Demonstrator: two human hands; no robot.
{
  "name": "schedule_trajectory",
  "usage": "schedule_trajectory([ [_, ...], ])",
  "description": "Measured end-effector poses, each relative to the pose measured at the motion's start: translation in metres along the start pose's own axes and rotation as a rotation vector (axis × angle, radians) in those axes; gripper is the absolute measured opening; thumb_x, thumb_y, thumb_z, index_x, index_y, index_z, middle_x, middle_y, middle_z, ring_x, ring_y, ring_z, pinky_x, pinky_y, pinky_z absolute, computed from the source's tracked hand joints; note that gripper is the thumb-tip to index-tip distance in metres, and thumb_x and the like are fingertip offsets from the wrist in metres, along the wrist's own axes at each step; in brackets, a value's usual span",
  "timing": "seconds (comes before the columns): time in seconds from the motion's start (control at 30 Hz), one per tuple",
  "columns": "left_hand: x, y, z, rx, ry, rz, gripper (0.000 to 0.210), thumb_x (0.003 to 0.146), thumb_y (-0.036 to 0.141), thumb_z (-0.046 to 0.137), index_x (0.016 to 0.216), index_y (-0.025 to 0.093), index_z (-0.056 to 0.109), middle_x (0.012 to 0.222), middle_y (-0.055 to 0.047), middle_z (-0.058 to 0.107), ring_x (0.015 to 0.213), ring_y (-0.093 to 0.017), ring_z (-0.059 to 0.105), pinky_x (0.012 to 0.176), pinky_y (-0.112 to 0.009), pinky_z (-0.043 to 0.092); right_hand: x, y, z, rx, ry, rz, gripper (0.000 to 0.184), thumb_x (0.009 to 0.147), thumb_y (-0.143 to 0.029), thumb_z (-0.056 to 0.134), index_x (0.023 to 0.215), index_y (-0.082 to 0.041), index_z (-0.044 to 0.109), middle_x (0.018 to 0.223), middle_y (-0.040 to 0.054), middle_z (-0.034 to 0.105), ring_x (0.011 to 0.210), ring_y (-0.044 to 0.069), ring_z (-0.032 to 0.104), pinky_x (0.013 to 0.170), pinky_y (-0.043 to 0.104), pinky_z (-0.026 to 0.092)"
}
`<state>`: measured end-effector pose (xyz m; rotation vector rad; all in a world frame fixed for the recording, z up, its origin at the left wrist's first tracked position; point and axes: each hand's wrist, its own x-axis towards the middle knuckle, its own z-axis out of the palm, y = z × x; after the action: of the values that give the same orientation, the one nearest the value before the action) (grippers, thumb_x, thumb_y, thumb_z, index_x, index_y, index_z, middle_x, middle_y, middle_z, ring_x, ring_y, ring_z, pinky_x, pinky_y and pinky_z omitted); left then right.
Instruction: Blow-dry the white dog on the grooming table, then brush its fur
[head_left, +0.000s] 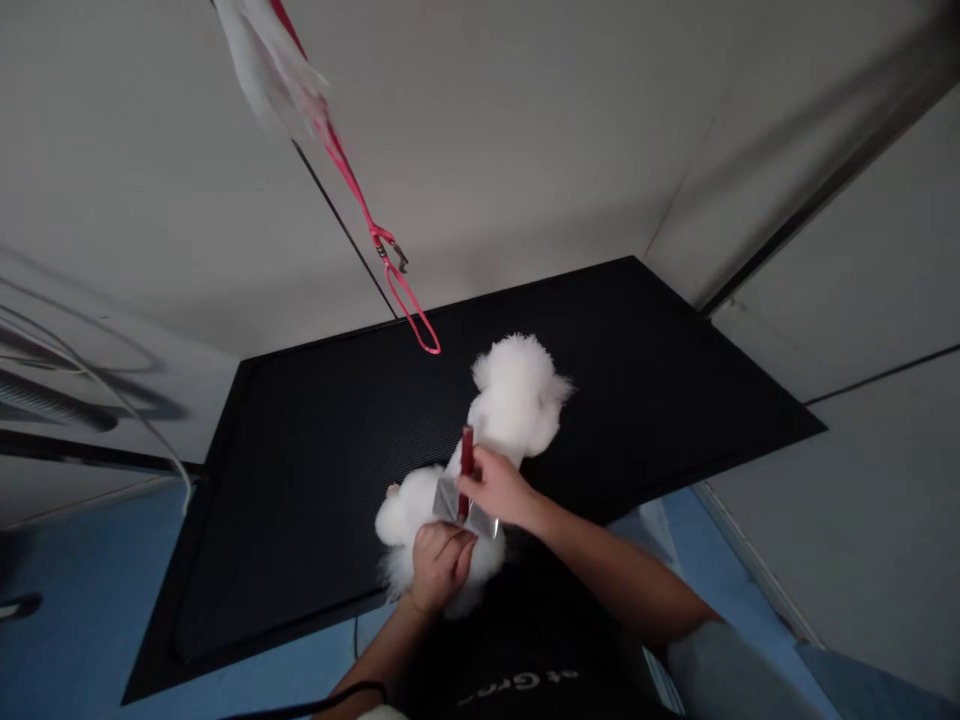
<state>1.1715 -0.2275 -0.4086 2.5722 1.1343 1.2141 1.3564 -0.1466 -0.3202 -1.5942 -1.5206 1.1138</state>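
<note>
A fluffy white dog (516, 392) is on the black grooming table, seen from above. Its head end points away from me and its rear is near my body. My right hand (496, 487) is closed round the red handle of what looks like a slicker brush (466, 455). The brush's broad, shiny silver head lies against the fur of the dog's back end. Just below it, my left hand (442, 562) has its fingers curled into the white fur of the hindquarters. The fingertips of that hand are partly hidden.
The black table (300, 480) has a ribbed surface and stands against pale walls. A pink loop leash (411, 305) with a metal clip hangs above its far edge. At left are a grey ribbed hose (56, 400) and a pale cable (142, 420). The floor (67, 590) is blue.
</note>
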Motion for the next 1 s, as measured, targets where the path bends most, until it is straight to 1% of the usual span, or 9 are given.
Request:
schedule_trajectory([
  [0.13,-0.001,0.002,0.000,-0.004,0.003,-0.027,0.008,0.089,0.013,0.062,0.090,0.017,0.068,0.081,-0.003,0.072,0.074,-0.016,0.065,0.071,-0.031,0.046,0.002,-0.009,-0.003,-0.133,0.262,0.048,0.007,0.083,-0.026,0.060,0.085,-0.021,0.056,0.074,0.0010,0.066,0.065,0.016,0.060,0.063,0.026,0.043],
  [0.17,-0.001,0.002,0.000,-0.006,0.005,-0.023,0.008,0.088,0.013,0.062,0.088,0.017,0.068,0.080,-0.003,0.072,0.072,-0.016,0.064,0.070,-0.030,0.045,0.001,-0.010,-0.003,-0.146,0.259,0.017,0.009,0.083,-0.028,0.060,0.086,-0.021,0.056,0.074,0.0012,0.066,0.066,0.016,0.060,0.064,0.026,0.042],
  [0.3,-0.002,0.003,0.000,-0.004,0.010,-0.039,0.008,0.087,0.012,0.062,0.087,0.017,0.069,0.080,-0.003,0.073,0.075,-0.017,0.064,0.072,-0.031,0.046,-0.003,-0.002,0.001,-0.072,0.010,0.004,0.010,0.079,-0.026,0.063,0.081,-0.021,0.055,0.070,-0.0001,0.066,0.063,0.016,0.060,0.060,0.025,0.043],
  [0.43,-0.004,0.002,-0.001,-0.003,0.001,-0.083,0.008,0.087,0.013,0.063,0.090,0.018,0.068,0.082,-0.002,0.072,0.075,-0.017,0.063,0.073,-0.032,0.045,-0.008,0.009,0.002,-0.094,0.266,0.055,0.013,0.083,-0.029,0.058,0.092,-0.020,0.058,0.077,0.0027,0.068,0.065,0.016,0.061,0.063,0.026,0.044],
  [0.57,-0.006,-0.001,-0.002,-0.007,0.005,-0.087,0.009,0.087,0.011,0.063,0.090,0.019,0.066,0.082,-0.002,0.071,0.077,-0.017,0.062,0.075,-0.032,0.045,-0.016,0.022,0.001,0.022,0.068,-0.035,0.009,0.079,-0.028,0.061,0.084,-0.021,0.057,0.070,0.0002,0.067,0.064,0.016,0.062,0.060,0.025,0.046],
  [0.7,-0.009,-0.004,-0.002,-0.026,0.002,-0.103,0.010,0.087,0.011,0.062,0.090,0.019,0.065,0.084,-0.002,0.070,0.080,-0.018,0.062,0.076,-0.032,0.046,-0.021,0.034,-0.005,0.085,0.363,0.043,0.018,0.083,-0.031,0.058,0.097,-0.020,0.058,0.079,0.0030,0.069,0.068,0.017,0.064,0.063,0.027,0.048],
  [0.83,-0.012,-0.006,-0.002,-0.017,0.007,-0.118,0.010,0.087,0.010,0.059,0.084,0.019,0.061,0.080,-0.003,0.067,0.079,-0.018,0.061,0.075,-0.032,0.046,-0.028,0.045,-0.002,0.142,0.108,-0.048,0.011,0.079,-0.029,0.062,0.086,-0.021,0.059,0.071,0.0000,0.067,0.063,0.016,0.062,0.060,0.027,0.048],
  [0.97,-0.012,-0.013,-0.004,-0.009,0.040,-0.192,0.010,0.087,0.012,0.057,0.082,0.019,0.058,0.080,-0.003,0.065,0.078,-0.018,0.060,0.074,-0.032,0.047,-0.028,0.055,0.000,0.233,0.392,0.031,0.023,0.081,-0.031,0.060,0.102,-0.021,0.059,0.082,0.0027,0.070,0.070,0.018,0.065,0.066,0.029,0.052],
  [1.0,-0.011,-0.016,-0.004,-0.007,0.043,-0.212,0.010,0.088,0.012,0.057,0.081,0.019,0.057,0.080,-0.003,0.064,0.078,-0.018,0.060,0.074,-0.031,0.047,-0.028,0.057,0.000,0.226,0.365,0.001,0.025,0.081,-0.031,0.061,0.104,-0.021,0.059,0.085,0.0032,0.070,0.071,0.018,0.066,0.067,0.030,0.053],
])
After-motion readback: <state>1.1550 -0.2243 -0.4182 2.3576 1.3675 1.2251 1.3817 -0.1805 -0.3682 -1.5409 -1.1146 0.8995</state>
